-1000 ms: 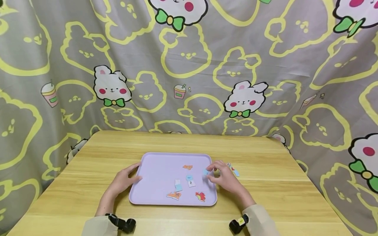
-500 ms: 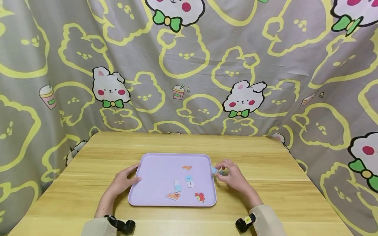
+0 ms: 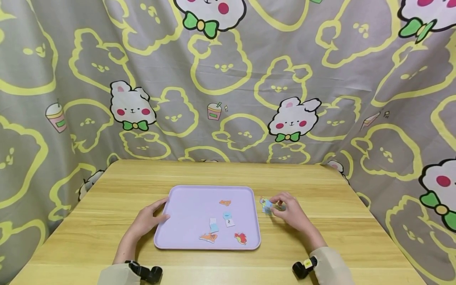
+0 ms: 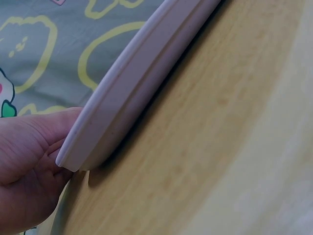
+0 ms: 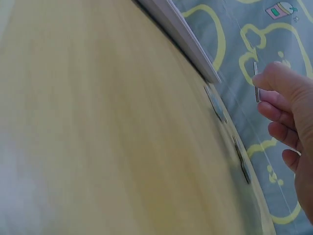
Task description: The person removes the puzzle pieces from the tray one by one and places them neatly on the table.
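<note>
A light blue flat piece (image 3: pixel 267 204) is pinched between the thumb and fingers of my right hand (image 3: pixel 293 213), just right of the tray; it shows edge-on as a thin piece (image 5: pixel 257 94) in the right wrist view. My left hand (image 3: pixel 147 220) grips the left edge of the lilac tray (image 3: pixel 185 215), with a finger over the rim (image 4: pixel 110 90) in the left wrist view. On the tray lie an orange piece (image 3: pixel 225 202), a larger orange piece (image 3: pixel 209 237), a red and green piece (image 3: pixel 240 238), and small blue and white pieces (image 3: pixel 229 219).
Several coloured flat pieces lie on the wooden table (image 3: pixel 313 182) under and beside my right hand, partly hidden. Two of them, a nearer piece (image 5: pixel 242 161) and a farther piece (image 5: pixel 215 104), show edge-on. A patterned curtain (image 3: pixel 242 91) hangs behind the table.
My right hand has moved right, from over the tray's right side to the table beside it, carrying the light blue piece. My left hand stays at the tray's left edge.
</note>
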Tool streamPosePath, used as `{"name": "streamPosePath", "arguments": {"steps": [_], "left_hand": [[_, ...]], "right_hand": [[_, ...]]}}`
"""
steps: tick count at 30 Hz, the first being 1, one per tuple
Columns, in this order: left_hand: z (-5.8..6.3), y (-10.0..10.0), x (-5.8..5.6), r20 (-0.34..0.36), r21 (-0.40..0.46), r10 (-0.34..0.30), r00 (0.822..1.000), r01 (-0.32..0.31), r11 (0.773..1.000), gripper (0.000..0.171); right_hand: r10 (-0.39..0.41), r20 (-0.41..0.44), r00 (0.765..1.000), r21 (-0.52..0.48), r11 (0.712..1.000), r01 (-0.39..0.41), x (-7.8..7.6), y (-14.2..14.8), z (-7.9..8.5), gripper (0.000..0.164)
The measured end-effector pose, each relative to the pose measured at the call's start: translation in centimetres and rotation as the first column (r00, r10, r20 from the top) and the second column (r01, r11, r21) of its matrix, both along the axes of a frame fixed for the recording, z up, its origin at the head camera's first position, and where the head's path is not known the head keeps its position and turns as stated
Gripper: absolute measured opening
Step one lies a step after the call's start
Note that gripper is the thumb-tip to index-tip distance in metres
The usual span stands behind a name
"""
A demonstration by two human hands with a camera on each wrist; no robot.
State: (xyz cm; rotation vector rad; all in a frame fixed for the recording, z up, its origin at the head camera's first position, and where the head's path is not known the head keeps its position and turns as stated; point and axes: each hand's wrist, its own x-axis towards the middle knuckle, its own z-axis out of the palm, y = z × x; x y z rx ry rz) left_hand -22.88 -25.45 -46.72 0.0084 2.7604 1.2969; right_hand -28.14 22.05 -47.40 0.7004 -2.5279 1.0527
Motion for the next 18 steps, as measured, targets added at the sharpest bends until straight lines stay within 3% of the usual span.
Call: {"name": "streamPosePath", "arguments": {"steps": [18], "left_hand": [[-0.1,-0.1,0.0,-0.014,-0.002,-0.011,1.000,0.010,1.000,0.063]], "right_hand": [[-0.119,0.058,0.991,0.088,0.990,0.114,0.0,3.1,0.1,0.018]]}}
